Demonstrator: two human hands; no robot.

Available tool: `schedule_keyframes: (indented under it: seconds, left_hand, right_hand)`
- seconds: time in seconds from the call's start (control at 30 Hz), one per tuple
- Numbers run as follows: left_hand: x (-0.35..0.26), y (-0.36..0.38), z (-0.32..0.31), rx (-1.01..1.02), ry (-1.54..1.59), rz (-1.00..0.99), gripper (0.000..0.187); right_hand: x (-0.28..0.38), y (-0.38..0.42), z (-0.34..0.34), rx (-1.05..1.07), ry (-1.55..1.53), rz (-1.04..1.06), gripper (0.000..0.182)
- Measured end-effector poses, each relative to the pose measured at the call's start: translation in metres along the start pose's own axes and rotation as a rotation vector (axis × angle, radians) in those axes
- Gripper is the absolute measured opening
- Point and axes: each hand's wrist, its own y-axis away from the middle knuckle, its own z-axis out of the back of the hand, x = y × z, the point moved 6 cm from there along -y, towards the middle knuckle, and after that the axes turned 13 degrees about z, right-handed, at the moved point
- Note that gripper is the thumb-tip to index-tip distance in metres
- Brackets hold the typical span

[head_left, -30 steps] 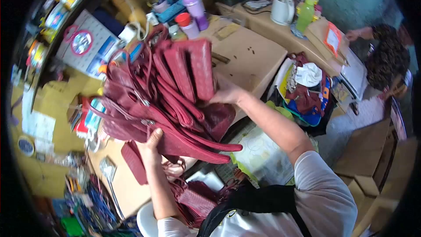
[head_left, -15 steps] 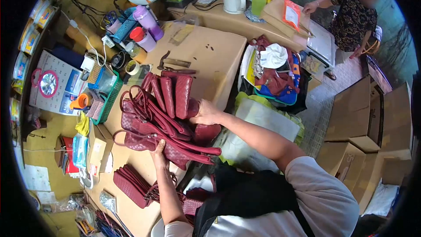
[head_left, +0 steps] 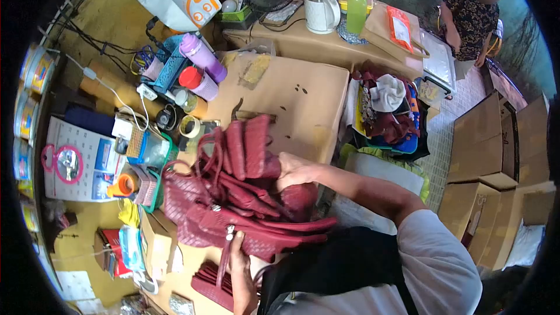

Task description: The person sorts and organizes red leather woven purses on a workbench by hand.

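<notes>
A bundle of dark red woven-leather bags (head_left: 189, 210) with straps and metal zip pulls lies across the worktable, slightly blurred. Several smaller red wallets (head_left: 255, 149) stand on the far side of the bundle. My right hand (head_left: 296, 170) is closed around the bundle's right side, its fingertips partly hidden by the leather. At the near edge, my left hand (head_left: 238, 254) grips the bags with its thumb on top, beside a hanging strap. Below it, another stack of red wallets (head_left: 213, 286) rests on the table, partly covered by the bundle.
A hammer (head_left: 237, 108) lies beyond the bags on the worktable (head_left: 309, 93). Bottles, tape and a green basket (head_left: 154, 189) line the left side. A tub of cloth (head_left: 388, 140) stands right; cardboard boxes (head_left: 484, 140) are farther right. Another person (head_left: 466, 20) stands at back right.
The bag bundle has come nearer my body with both hands on it, now partly covering the lower wallet stack. My view has shifted. The other person's arm has drawn back from the orange packet.
</notes>
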Motion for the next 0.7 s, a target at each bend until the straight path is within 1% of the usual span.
schedule_keyframes:
  seconds: [0.03,0.07,0.13,0.23,0.27,0.3,0.37,0.4,0.47,0.5,0.53,0.57,0.63,0.67,0.7]
  left_hand:
    - [-0.017,0.001,0.003,0.019,0.07,-0.019,0.046]
    - [-0.034,0.004,0.005,-0.01,0.057,-0.035,0.048]
    - [-0.069,0.008,0.01,-0.042,0.031,-0.083,0.052]
    - [-0.1,0.002,0.007,-0.021,0.057,-0.137,0.051]
    - [-0.095,-0.015,0.01,0.017,0.137,-0.041,0.051]
    - [-0.093,-0.03,0.01,-0.08,-0.056,-0.089,0.054]
    - [-0.069,-0.075,0.002,-0.086,-0.266,-0.231,0.054]
    - [-0.06,-0.082,-0.004,-0.091,-0.267,-0.232,0.054]
    - [-0.035,-0.093,-0.016,-0.136,-0.103,-0.114,0.053]
    - [-0.021,-0.102,-0.01,-0.165,-0.022,-0.05,0.053]
    - [-0.02,-0.111,-0.016,-0.124,0.012,0.02,0.048]
    - [-0.026,-0.093,-0.01,-0.292,-0.574,-0.068,0.045]
    - [-0.018,-0.09,-0.016,-0.241,-0.324,-0.266,0.046]
    - [-0.01,-0.1,-0.016,-0.205,0.219,-0.219,0.044]
    - [-0.009,-0.106,-0.004,-0.286,0.071,-0.281,0.052]
  right_hand:
    - [-0.021,-0.027,-0.009,0.038,-0.006,0.063,0.026]
    - [-0.04,-0.045,-0.012,0.037,-0.011,0.132,0.026]
    - [-0.006,-0.08,-0.017,-0.066,-0.152,0.255,0.029]
    - [-0.049,-0.121,-0.027,-0.206,-0.402,0.283,0.036]
    - [-0.112,-0.132,-0.032,-0.161,-0.419,0.136,0.032]
    - [-0.159,-0.134,-0.034,-0.142,-0.366,0.027,0.035]
    - [-0.234,-0.124,-0.031,-0.117,-0.069,-0.228,0.043]
    - [-0.255,-0.121,-0.03,-0.107,0.006,-0.307,0.047]
    - [-0.234,-0.12,-0.017,-0.123,0.066,-0.236,0.051]
    - [-0.219,-0.118,-0.016,-0.101,0.057,-0.167,0.053]
    - [-0.186,-0.112,-0.015,-0.236,-0.063,-0.045,0.054]
    - [-0.206,-0.113,-0.015,-0.215,0.015,-0.136,0.051]
    - [-0.196,-0.111,-0.017,-0.163,-0.08,-0.177,0.05]
    - [-0.183,-0.108,-0.011,-0.164,-0.039,-0.178,0.05]
    - [-0.175,-0.105,-0.009,-0.165,0.004,-0.18,0.05]
